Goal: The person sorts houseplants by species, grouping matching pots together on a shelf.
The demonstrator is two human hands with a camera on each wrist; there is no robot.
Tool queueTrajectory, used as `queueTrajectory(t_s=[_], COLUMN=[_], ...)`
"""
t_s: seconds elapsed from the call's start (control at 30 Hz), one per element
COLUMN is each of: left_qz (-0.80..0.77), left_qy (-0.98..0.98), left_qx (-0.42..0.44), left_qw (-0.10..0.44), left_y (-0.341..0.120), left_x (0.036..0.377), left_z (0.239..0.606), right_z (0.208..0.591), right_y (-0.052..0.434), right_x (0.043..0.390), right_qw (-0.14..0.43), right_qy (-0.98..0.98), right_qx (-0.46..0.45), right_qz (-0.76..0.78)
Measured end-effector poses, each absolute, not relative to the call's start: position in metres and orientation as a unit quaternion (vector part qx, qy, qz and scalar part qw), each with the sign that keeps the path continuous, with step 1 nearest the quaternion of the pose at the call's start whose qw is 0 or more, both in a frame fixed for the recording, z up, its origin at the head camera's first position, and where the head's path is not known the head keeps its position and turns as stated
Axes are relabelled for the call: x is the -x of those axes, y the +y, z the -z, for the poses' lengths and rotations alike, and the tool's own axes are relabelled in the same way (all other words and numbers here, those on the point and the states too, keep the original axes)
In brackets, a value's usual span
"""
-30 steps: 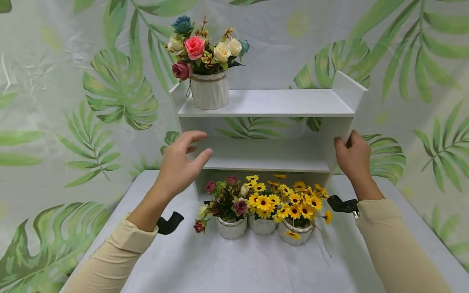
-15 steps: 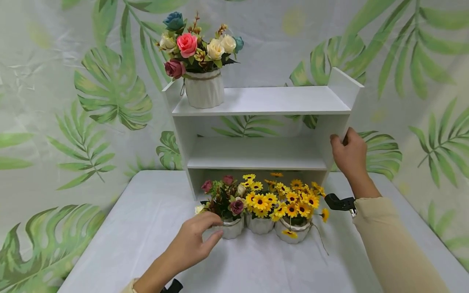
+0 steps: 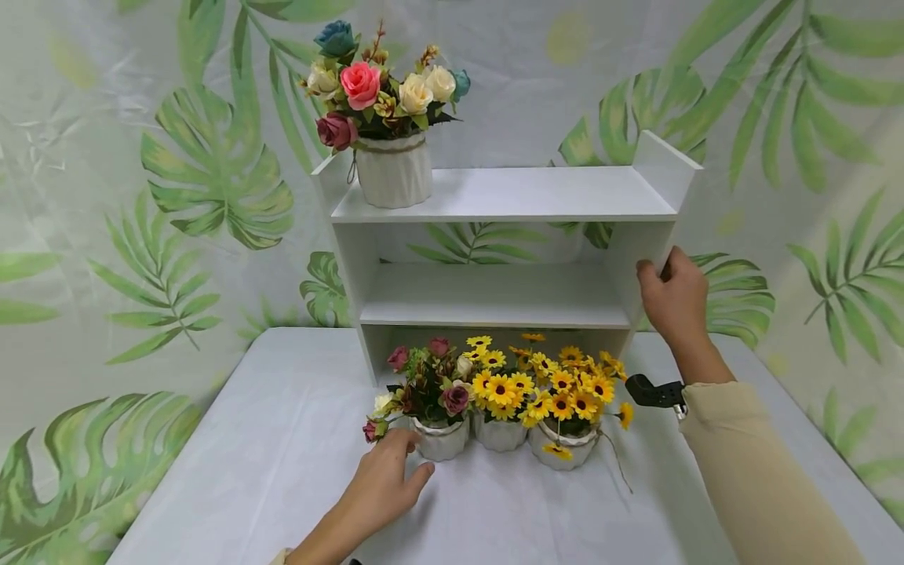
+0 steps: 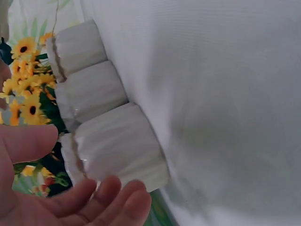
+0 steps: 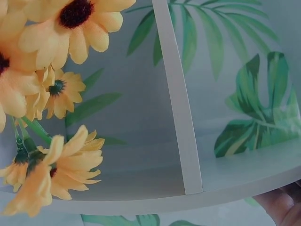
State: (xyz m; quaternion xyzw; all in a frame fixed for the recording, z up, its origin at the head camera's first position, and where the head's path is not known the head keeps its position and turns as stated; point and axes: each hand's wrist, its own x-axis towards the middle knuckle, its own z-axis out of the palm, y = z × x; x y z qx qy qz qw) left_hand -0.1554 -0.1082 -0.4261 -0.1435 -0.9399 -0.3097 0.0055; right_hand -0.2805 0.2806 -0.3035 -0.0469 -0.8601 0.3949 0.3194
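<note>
My left hand (image 3: 384, 484) is beside the left flower pot (image 3: 443, 442), a white pot of dusky red and cream roses. Its thumb and fingers are spread apart; in the left wrist view the fingertips lie at the side of that pot (image 4: 120, 150), and contact there is unclear. With my right hand (image 3: 676, 304) I grip the right side panel of a white shelf (image 3: 494, 294). Part of that hand (image 5: 282, 207) shows below the panel edge in the right wrist view. Two pots of yellow daisy-like flowers, the middle pot (image 3: 501, 434) and right pot (image 3: 563, 449), stand alongside.
A larger white pot (image 3: 394, 174) of mixed roses stands at the left end of the top shelf. White cloth (image 3: 297, 408) covers the table, and a leaf-patterned curtain (image 3: 226, 173) hangs behind. A thin string (image 3: 620, 467) trails from the right pot.
My left hand has come down from beside the shelf's left side to the left flower pot on the table. My right hand keeps its grip on the shelf panel.
</note>
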Motion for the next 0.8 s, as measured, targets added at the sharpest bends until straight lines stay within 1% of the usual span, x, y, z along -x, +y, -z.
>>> queueTrajectory(t_s=[0.07, 0.17, 0.37, 0.47, 0.63, 0.8], left_qz=[0.32, 0.344, 0.409, 0.456, 0.526, 0.548], left_qy=[-0.94, -0.934, -0.905, -0.879, -0.837, -0.822], left_qx=[0.122, 0.097, 0.051, 0.05, 0.057, 0.039], left_qw=[0.003, -0.017, -0.107, -0.132, -0.14, -0.149], left_y=[-0.108, -0.107, -0.103, -0.1, -0.094, -0.094], left_x=[0.158, 0.162, 0.181, 0.193, 0.21, 0.214], left_z=[0.429, 0.432, 0.436, 0.441, 0.449, 0.452], right_z=[0.304, 0.304, 0.304, 0.305, 0.305, 0.305], right_y=[0.28, 0.281, 0.283, 0.284, 0.283, 0.281], right_x=[0.28, 0.28, 0.28, 0.28, 0.28, 0.281], right_qw=[0.318, 0.319, 0.326, 0.324, 0.316, 0.309], right_qy=[-0.861, -0.862, -0.86, -0.859, -0.858, -0.86], right_qx=[0.045, 0.045, 0.049, 0.047, 0.048, 0.044], right_qz=[-0.393, -0.392, -0.389, -0.393, -0.402, -0.403])
